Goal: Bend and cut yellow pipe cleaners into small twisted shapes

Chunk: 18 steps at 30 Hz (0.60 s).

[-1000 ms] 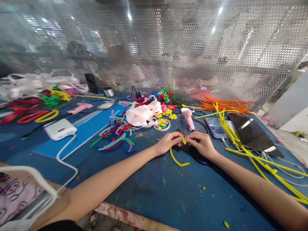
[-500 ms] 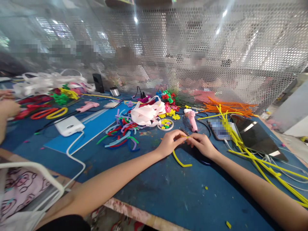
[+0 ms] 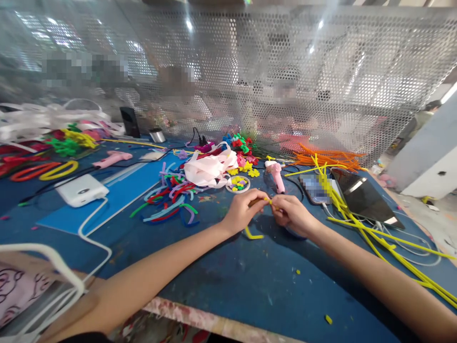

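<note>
A yellow pipe cleaner [image 3: 254,237] is pinched between my two hands over the blue table, its bent tail hanging below my left palm. My left hand [image 3: 244,209] is closed on it with thumb and forefinger. Facing it, my right hand [image 3: 293,213] has its fingertips pressed on the same stem, a small yellow bit showing between the two hands. Something round and dark blue [image 3: 294,233] is partly hidden under my right wrist. Just beyond my hands lies a pink glue gun [image 3: 276,177].
Long yellow pipe cleaners [image 3: 352,216] cross a phone [image 3: 314,189] and a black tablet [image 3: 367,197] on the right. Orange stems [image 3: 326,157] lie behind. White ribbon [image 3: 209,167], coloured stem pieces [image 3: 171,202] and a white power bank [image 3: 81,189] with cable are on the left.
The view has shifted, so the table items appear farther left. My fingertips have moved slightly apart, and my right hand has turned into a tighter pinch on the yellow pipe cleaner.
</note>
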Available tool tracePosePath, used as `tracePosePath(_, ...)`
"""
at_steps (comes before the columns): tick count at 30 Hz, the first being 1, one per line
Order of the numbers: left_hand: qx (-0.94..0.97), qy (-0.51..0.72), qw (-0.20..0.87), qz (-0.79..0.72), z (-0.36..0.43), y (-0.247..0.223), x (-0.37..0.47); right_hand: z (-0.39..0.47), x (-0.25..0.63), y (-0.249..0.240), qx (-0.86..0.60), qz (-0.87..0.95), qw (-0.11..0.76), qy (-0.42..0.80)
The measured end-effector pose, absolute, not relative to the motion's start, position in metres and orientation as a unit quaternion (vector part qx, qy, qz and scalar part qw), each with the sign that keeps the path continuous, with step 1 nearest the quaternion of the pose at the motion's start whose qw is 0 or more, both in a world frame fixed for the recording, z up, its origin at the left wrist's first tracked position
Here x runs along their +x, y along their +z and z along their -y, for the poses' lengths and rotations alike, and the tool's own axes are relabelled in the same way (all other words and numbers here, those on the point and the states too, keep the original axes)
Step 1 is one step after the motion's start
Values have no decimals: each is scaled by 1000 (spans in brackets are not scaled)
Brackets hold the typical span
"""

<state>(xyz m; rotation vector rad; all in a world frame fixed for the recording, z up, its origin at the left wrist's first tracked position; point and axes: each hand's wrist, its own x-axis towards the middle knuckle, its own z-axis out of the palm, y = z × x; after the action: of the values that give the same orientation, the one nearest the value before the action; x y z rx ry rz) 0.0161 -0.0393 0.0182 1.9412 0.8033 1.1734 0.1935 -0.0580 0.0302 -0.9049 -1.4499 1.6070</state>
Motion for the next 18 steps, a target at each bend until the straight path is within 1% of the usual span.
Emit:
tracePosePath(2,815,426,285,-269,37,22,3,63,191,37,-326,442,306,778)
tracePosePath(4,864,365,259,-231,34,25,-8,67,190,44,-297,370,225,851)
tracePosePath(5,876,350,245,-226,34,27,-11,69,190,46,-288,357,205,865)
tracePosePath(6,882,343,227,-229,34,27,-13,70,189,48,-285,359,204,865)
tracePosePath(8,880,358,187,-249,38,29,-9,70,188,47,-300,405,248,827)
tracePosePath(10,864,387,169,-275,44,32,1,70,188,44,-339,504,330,722)
tracePosePath(12,836,403,209,-308,48,36,11,69,191,39,-382,644,394,533)
tracePosePath(13,820,392,257,-329,48,37,14,68,193,37,-388,717,399,419)
tracePosePath(14,797,367,325,-354,46,38,16,68,197,35,-378,785,381,308)
tracePosePath(16,723,279,494,-394,41,37,16,68,203,33,-318,890,298,136)
tracePosePath(18,625,172,653,-392,33,34,13,68,209,31,-252,942,215,46)
